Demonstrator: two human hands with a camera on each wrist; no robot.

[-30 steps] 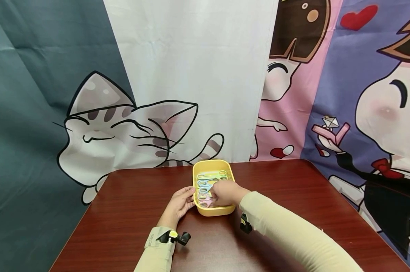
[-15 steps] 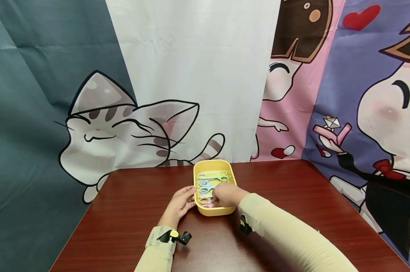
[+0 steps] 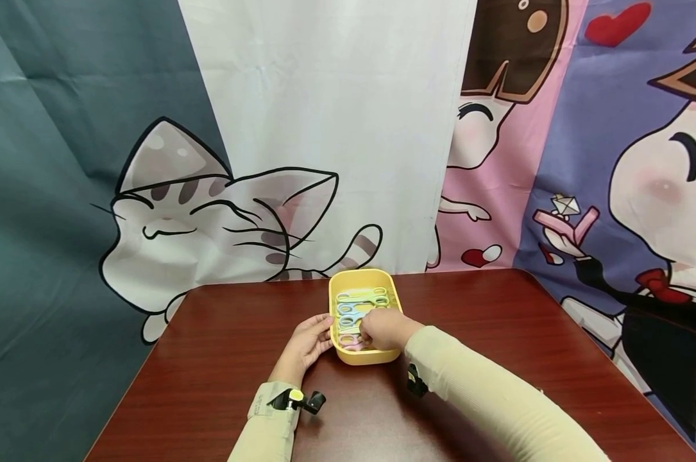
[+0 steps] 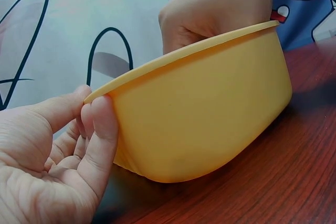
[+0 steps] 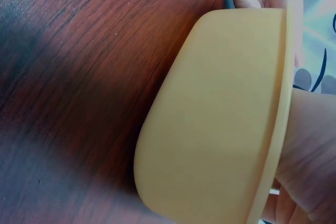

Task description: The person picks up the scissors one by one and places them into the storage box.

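A yellow plastic basket (image 3: 364, 359) stands on the table with several small scissors lying crosswise inside. Green scissors (image 3: 378, 299) are at the far end, blue scissors (image 3: 348, 309) in the middle, and pink scissors (image 3: 349, 341) near the front. My left hand (image 3: 307, 342) holds the basket's left rim, with thumb and fingers at its edge in the left wrist view. My right hand (image 3: 385, 328) reaches down into the basket, fingers curled at the pink scissors. Its fingertips are hidden behind the hand and, in the wrist views, by the basket wall (image 5: 220, 108).
The dark red wooden table (image 3: 238, 308) extends around the basket. Right behind it hangs a printed cloth backdrop (image 3: 336, 128) with a cartoon cat and figures. Both sleeved wrists carry small black camera mounts (image 3: 310, 403).
The pink scissors' handles have shifted slightly away from the basket's front end, with my right hand at them. My left hand stays at the rim.
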